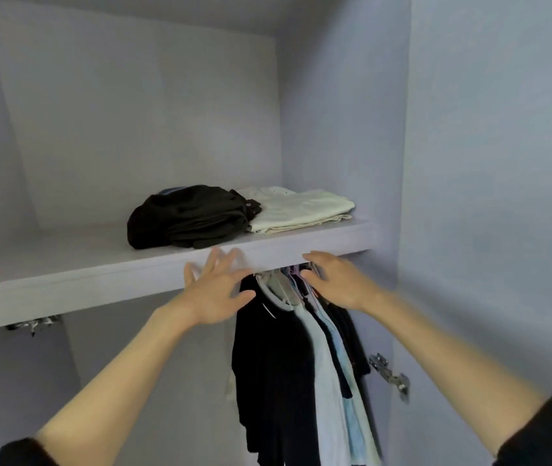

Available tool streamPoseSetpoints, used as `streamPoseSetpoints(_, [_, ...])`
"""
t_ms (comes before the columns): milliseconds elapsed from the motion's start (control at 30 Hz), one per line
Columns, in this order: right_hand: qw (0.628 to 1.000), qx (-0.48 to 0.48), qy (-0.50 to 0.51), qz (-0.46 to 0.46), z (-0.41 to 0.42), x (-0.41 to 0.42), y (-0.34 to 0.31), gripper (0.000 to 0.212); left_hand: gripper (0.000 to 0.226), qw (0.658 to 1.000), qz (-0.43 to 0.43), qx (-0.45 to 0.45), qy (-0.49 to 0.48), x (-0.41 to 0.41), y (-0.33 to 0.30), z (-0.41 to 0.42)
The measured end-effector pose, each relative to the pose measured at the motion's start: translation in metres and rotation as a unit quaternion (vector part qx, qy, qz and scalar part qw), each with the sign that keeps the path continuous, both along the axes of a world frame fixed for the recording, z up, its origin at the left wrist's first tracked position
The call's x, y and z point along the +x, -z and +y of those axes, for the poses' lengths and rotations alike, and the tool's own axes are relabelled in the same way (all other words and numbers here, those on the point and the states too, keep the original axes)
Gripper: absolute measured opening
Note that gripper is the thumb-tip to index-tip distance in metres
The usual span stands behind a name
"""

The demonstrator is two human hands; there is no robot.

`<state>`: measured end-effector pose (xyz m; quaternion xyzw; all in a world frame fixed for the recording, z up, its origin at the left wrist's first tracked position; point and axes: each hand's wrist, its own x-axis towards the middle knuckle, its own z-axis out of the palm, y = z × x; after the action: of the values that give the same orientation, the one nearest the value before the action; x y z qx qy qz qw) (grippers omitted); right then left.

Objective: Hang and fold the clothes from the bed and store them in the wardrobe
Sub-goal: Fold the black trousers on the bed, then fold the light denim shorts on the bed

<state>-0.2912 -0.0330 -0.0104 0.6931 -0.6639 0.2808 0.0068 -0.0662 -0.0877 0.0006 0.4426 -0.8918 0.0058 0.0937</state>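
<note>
Inside the pale grey wardrobe, a folded black garment [189, 216] and a folded cream garment [301, 208] lie side by side on the shelf [100, 274]. Below the shelf hang several clothes on hangers: a black top [274, 371], a light blue one [326, 375] and darker ones behind. My left hand [215, 290] is raised in front of the shelf edge, fingers spread and blurred, holding nothing. My right hand [335, 280] reaches under the shelf at the hanger tops [288, 280], fingers extended; whether it touches them is unclear.
The wardrobe's side wall [342, 129] stands right of the shelf, with the open door [503, 196] beyond it and a metal hinge [390, 375] low down. A metal fitting [32, 324] sits under the shelf at left. The shelf's left part is bare.
</note>
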Motion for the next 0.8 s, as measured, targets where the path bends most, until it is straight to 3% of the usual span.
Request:
streamPoseSetpoints(100, [0.999,0.041,0.016,-0.005,0.053,-0.008,0.021,0.050,0.051,0.986,0.089,0.101,0.095,-0.024,0.013,0.046])
streamPoseSetpoints(333, [0.984,0.062,0.107,-0.130,0.237,-0.048,0.086,0.044,0.036,0.927,0.256,0.116,0.248,-0.093,0.077,0.180])
streamPoseSetpoints(667, [0.915,0.093,0.314,-0.235,0.540,-0.128,0.157,0.034,0.031,0.844,0.233,0.284,0.391,-0.246,0.148,0.403])
streamPoseSetpoints(800, [0.861,0.071,0.433,-0.258,0.684,-0.152,0.168,0.034,0.030,0.790,0.204,0.324,0.479,-0.315,0.168,0.520])
